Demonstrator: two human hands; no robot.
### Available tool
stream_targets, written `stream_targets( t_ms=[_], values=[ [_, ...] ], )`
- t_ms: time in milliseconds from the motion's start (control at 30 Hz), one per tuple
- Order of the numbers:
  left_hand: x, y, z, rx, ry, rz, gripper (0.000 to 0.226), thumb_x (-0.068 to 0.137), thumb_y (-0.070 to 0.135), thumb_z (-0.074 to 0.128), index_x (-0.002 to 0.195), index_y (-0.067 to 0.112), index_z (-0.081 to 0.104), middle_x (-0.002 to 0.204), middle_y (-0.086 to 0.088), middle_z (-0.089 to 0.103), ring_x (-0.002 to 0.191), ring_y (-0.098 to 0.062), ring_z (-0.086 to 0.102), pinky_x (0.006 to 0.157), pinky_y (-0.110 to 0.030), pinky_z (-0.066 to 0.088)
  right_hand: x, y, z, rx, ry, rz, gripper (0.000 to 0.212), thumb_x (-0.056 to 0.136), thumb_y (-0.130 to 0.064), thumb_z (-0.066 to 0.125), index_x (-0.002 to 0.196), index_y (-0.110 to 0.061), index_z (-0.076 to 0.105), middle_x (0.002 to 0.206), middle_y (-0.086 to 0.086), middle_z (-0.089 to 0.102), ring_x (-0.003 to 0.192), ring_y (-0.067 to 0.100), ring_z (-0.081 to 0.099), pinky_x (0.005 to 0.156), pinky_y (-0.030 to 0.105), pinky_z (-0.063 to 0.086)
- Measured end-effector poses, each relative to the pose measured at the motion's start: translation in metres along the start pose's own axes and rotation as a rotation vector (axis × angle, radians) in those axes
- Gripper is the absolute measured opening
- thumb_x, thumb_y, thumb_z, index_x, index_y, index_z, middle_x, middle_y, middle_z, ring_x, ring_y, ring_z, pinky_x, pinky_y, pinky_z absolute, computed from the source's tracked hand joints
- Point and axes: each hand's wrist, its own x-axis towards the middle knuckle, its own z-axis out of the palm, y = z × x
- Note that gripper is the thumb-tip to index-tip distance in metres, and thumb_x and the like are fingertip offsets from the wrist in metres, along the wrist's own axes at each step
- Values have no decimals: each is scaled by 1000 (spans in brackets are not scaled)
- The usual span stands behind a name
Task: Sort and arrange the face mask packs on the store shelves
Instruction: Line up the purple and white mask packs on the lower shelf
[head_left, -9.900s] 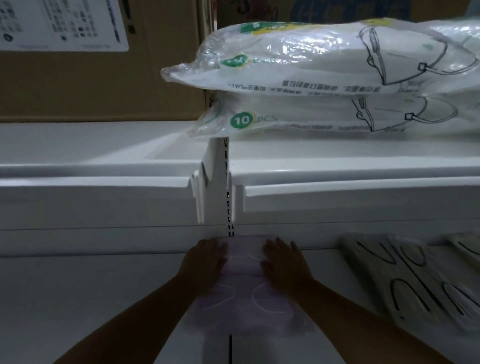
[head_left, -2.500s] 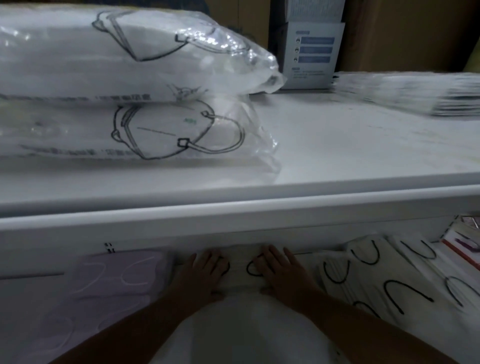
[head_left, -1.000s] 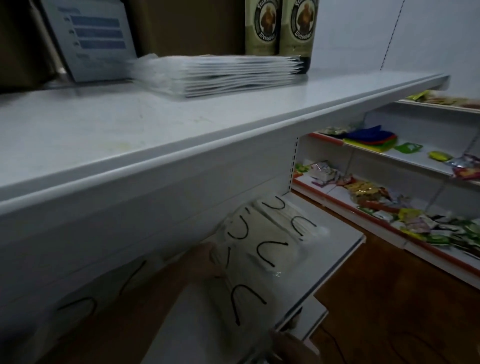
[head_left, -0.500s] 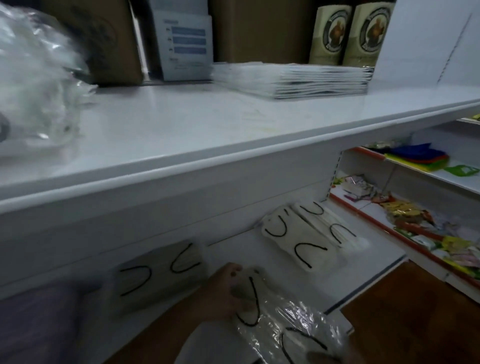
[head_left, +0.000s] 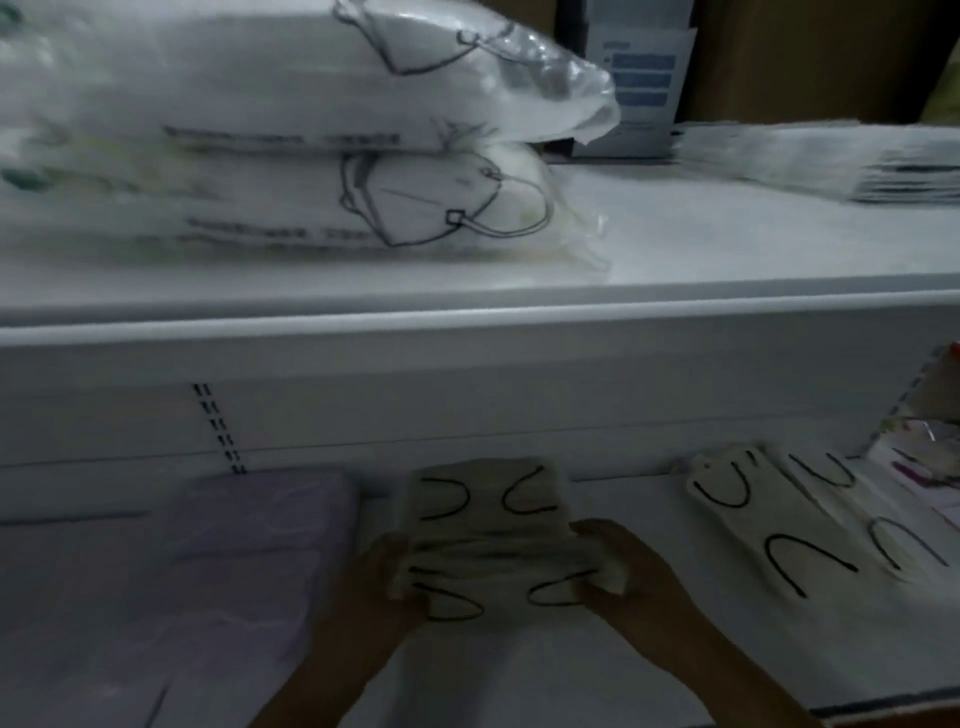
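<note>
- Your left hand (head_left: 387, 582) and your right hand (head_left: 626, 569) each grip one side of a beige mask pack (head_left: 493, 566). Fingers curl over the pack's edges.
- That pack has black loop marks on it. It lies flat on the lower shelf (head_left: 519, 670), right between your hands.
- Just past your fingers lies another beige pack (head_left: 483, 493), touching the one you hold. It sits near the shelf's back wall.
- To the left of your left hand is a purple pack pile (head_left: 208, 561), close by but not touching.
- To the right of your right hand lie more beige packs (head_left: 789, 525), tilted, well apart from your hand.
- Above your hands the upper shelf (head_left: 675, 291) sticks out over the packs.
- Up there, above your left hand, two big white mask bags (head_left: 291, 150) are stacked.
- Above your right hand sits a flat pile of thin packs (head_left: 831, 161), blurred.
- A box with blue bars (head_left: 641, 88) stands behind the bags.
</note>
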Motion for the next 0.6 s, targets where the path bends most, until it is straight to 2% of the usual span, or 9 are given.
stream_targets(
  t_ms=[100,167,200,267,333,400,467,533,600],
  values=[
    [-12,7,-6,95,67,24,59,69,10,79,123,21,57,109,7,59,98,-6,49,82,-13,35,3,18,8,111,25,87,59,80,-1,72,120,-37,47,118,-20,55,108,2,55,83,13,47],
    [-11,6,-4,120,91,48,58,68,9,79,122,18,60,100,10,58,87,-2,46,73,3,30,6,24,12,279,98,187,66,77,14,68,125,-27,47,114,-9,58,104,11,58,85,33,51],
    [-12,10,-3,101,102,33,55,69,9,78,121,19,62,95,15,55,80,3,43,69,6,29,7,27,15,345,133,228,66,74,18,68,124,-22,48,111,-5,58,101,14,59,80,37,52],
    [-15,15,-1,142,100,52,51,73,12,74,121,24,61,92,21,48,73,12,37,69,10,24,6,31,22,326,198,253,64,68,6,74,123,-15,51,115,1,59,104,19,58,80,35,49],
    [-17,23,-2,163,87,37,50,79,14,70,125,26,56,98,21,46,76,17,35,70,7,22,7,33,28,303,237,303,69,75,3,74,136,-6,44,136,9,50,122,23,48,95,34,41],
    [-17,19,-1,145,36,3,51,84,18,67,132,21,51,121,14,55,101,4,50,84,-6,29,6,32,28,314,223,349,69,86,7,62,146,1,29,150,14,34,137,27,34,100,31,33],
    [-17,19,-2,139,-1,-19,52,86,20,69,134,16,50,128,5,56,115,-12,54,90,-19,35,4,32,23,242,205,349,64,90,-1,59,146,-1,29,151,13,34,139,28,33,96,28,33],
    [-16,14,-5,38,-11,-13,33,77,9,77,107,17,66,99,-1,69,90,-11,65,75,-29,44,6,28,18,163,216,344,42,93,-14,58,132,0,51,137,16,52,124,30,50,93,37,43],
    [-15,14,-11,-112,-63,-101,36,53,5,84,81,20,67,75,-6,71,66,-9,66,61,-37,51,4,26,16,14,170,323,22,92,-20,59,109,-7,63,106,14,67,92,21,62,81,38,46]
  ],
)
